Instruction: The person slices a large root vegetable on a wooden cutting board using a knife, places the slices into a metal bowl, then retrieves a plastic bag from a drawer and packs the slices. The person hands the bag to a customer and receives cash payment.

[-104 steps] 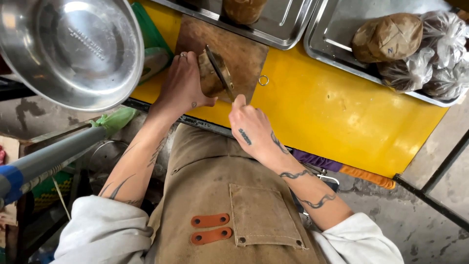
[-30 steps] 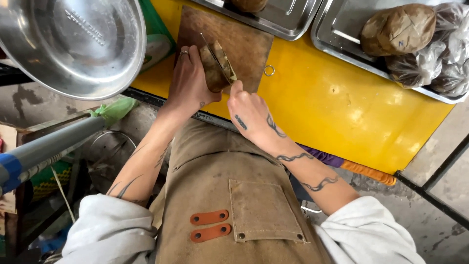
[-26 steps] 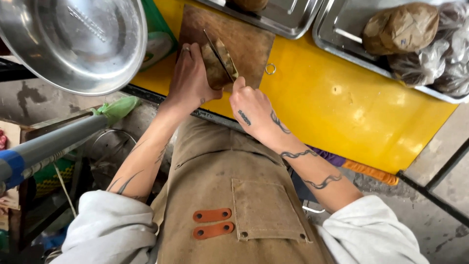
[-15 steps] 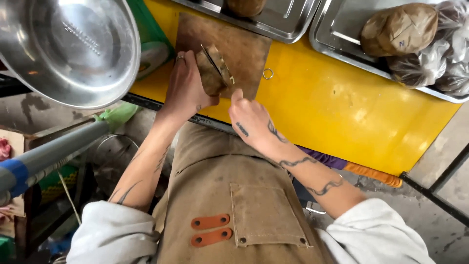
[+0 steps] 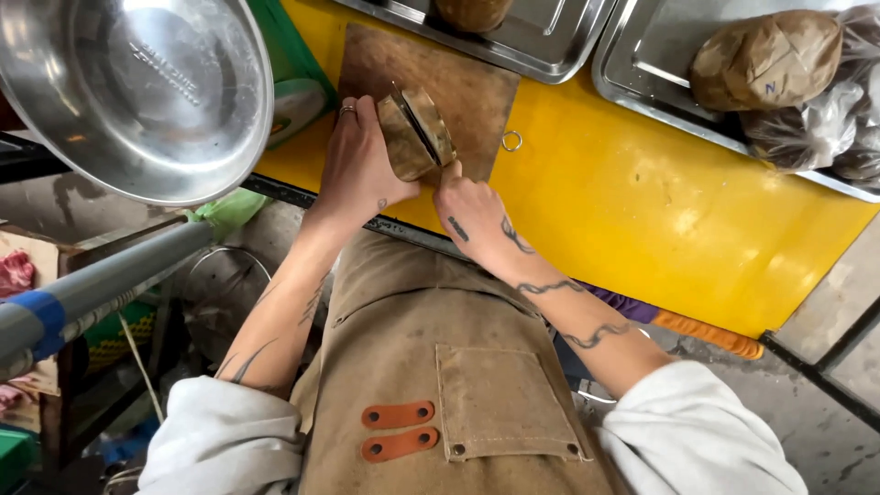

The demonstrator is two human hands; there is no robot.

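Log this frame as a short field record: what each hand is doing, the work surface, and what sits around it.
left hand: left hand grips a brown wrapped bundle, holding it on the board
right hand: right hand holds a knife, blade cutting into the bundle
surface: wooden cutting board on a yellow table
left of the board: large steel bowl
far side: two steel trays; the right one holds a paper-wrapped parcel and plastic bags
clothing: tan apron, white sleeves
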